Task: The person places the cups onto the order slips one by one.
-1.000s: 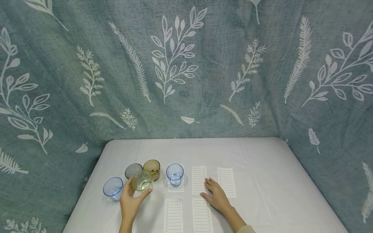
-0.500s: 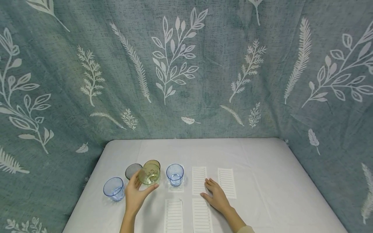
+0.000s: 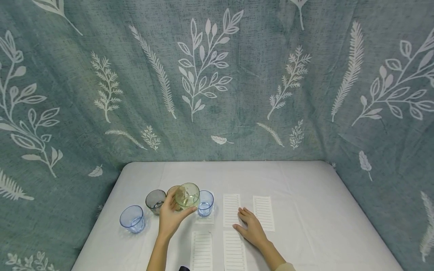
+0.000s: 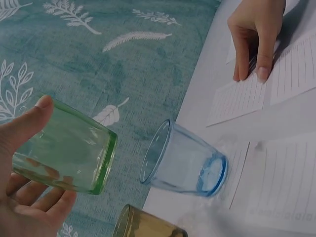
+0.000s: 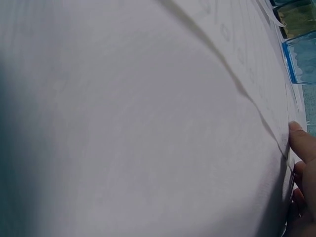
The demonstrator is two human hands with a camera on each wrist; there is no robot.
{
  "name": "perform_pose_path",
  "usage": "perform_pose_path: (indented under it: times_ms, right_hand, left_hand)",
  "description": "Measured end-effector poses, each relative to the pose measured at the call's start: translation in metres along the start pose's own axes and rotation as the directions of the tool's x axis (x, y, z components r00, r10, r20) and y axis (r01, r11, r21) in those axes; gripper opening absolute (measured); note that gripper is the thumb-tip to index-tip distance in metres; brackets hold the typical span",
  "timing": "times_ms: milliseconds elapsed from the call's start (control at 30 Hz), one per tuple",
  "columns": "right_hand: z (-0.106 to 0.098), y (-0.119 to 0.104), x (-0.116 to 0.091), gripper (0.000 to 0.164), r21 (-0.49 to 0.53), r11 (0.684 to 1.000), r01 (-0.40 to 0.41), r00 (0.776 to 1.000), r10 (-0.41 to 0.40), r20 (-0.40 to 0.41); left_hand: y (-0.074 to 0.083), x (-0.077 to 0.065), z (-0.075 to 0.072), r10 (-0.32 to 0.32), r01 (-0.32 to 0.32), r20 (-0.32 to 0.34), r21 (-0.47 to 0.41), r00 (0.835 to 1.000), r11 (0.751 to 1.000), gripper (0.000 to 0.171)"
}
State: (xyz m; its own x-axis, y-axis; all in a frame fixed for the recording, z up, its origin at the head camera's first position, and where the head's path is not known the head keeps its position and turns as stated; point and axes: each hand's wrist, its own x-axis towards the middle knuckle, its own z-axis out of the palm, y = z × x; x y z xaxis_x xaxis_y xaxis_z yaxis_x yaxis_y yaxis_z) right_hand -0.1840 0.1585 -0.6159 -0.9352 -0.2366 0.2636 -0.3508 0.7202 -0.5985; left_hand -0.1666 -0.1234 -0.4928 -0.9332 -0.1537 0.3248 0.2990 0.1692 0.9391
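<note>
My left hand [image 3: 169, 218] holds a green glass [image 3: 190, 195] off the table, thumb on one side and fingers on the other; the left wrist view shows the green glass [image 4: 74, 143] tilted. Just right of it a blue glass [image 3: 207, 207] stands upright on a lined paper slip [image 3: 204, 221]. An amber glass [image 4: 148, 226] is partly hidden behind my left hand in the head view. My right hand [image 3: 252, 229] rests on the table, fingertips touching the edge of another lined slip [image 3: 231, 207].
A grey glass [image 3: 155, 202] and a second blue glass [image 3: 132, 219] stand at the left. More lined slips lie to the right [image 3: 263, 212] and in front [image 3: 201, 250] of the others. A small dark object [image 3: 184, 268] shows at the bottom edge. A patterned curtain [image 3: 217, 82] hangs behind.
My left hand has carried the green glass right and away from me, from in front of the grey and amber glasses to beside the blue one. My right hand has stayed put.
</note>
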Motion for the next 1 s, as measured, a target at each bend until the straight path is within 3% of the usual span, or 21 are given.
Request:
perform_pose_path:
  times_ms: [200, 367, 700, 800, 1000]
  right_hand:
    - [0.0, 0.0, 0.0, 0.053, -0.002, 1.0, -0.004, 1.0, 0.004, -0.004]
    - [0.0, 0.001, 0.0, 0.053, -0.001, 1.0, 0.014, 1.0, -0.014, -0.008]
    - [0.001, 0.004, 0.001, 0.053, 0.01, 1.0, 0.013, 1.0, -0.013, -0.012]
    - [0.0, 0.003, 0.001, 0.053, 0.011, 1.0, 0.021, 1.0, -0.021, -0.013]
    - [-0.001, 0.001, 0.0, 0.053, 0.022, 1.0, 0.002, 1.0, -0.002, 0.008]
  left_hand:
    - [0.016, 0.0, 0.015, -0.059, 0.057, 0.046, 0.038, 0.997, 0.998, 0.08]
    - [0.033, 0.002, 0.027, -0.033, 0.032, 0.085, 0.017, 0.996, 0.999, 0.077]
    - [-0.006, 0.017, 0.06, 0.0, 0.005, 0.128, -0.042, 0.992, 0.999, 0.08]
    - [-0.007, 0.019, 0.068, 0.011, -0.005, 0.139, -0.043, 0.99, 0.999, 0.079]
    - [0.015, 0.018, 0.078, -0.004, 0.014, 0.164, -0.055, 0.986, 0.998, 0.075]
